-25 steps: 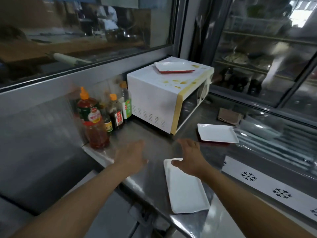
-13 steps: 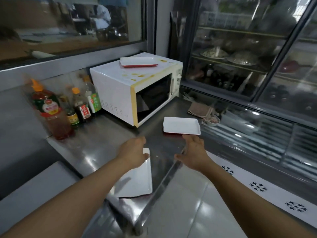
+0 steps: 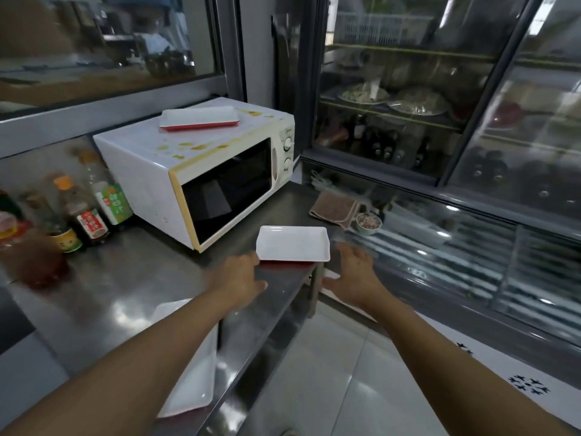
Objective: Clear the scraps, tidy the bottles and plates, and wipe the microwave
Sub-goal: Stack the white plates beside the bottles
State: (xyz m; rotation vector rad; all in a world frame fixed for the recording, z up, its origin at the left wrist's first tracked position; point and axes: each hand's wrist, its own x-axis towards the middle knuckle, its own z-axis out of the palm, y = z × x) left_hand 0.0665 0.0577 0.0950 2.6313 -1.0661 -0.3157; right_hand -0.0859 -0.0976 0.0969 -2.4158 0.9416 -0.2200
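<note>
Both hands reach toward a white plate (image 3: 293, 242) at the counter (image 3: 125, 278) edge, left hand (image 3: 240, 278) touching its seven o'clock corner, right hand (image 3: 353, 280) open at four o'clock. The microwave (image 3: 188, 171) stands at the plate's eleven o'clock, bottles (image 3: 91, 209) at nine.

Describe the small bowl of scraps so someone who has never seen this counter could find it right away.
Start at the white microwave on the steel counter. Right of it, by the glass-fronted cabinet, lies a folded brown cloth. The small bowl sits at that cloth's right edge: the only round dish here, unlike the flat rectangular plates.

head cam | looks forward and down (wide-angle) | near the steel counter (image 3: 125, 287); single view
</note>
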